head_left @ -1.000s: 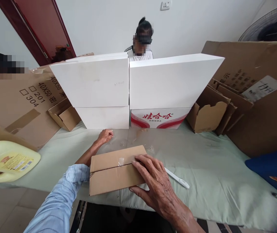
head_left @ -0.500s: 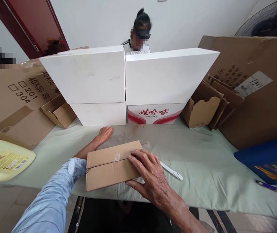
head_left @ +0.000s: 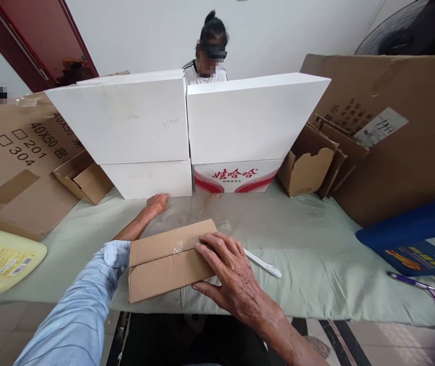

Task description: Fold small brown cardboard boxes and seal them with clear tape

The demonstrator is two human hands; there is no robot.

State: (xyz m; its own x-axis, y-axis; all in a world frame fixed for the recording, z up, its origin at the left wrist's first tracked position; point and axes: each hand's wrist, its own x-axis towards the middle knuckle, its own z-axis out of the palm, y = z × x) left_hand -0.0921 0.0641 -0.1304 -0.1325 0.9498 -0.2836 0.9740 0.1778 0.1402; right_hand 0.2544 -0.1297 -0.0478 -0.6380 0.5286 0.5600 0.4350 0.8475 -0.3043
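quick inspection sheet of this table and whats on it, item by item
surface: table under pale green cloth, creased, faint marks near the middle.
job's things: flat brown cardboard box at the near edge, flaps shut, clear tape on the seam.
clutter: white plastic tool right of the box; yellow plastic jug far left; blue carton and purple-handled tool far right; open brown carton.
grips: right hand flat on the box, grip open; left hand curled on the cloth beyond it, grip unclear.
cables: nothing seen.
surroundings: stacked white boxes, a person behind them, big cardboard sheets on the right.
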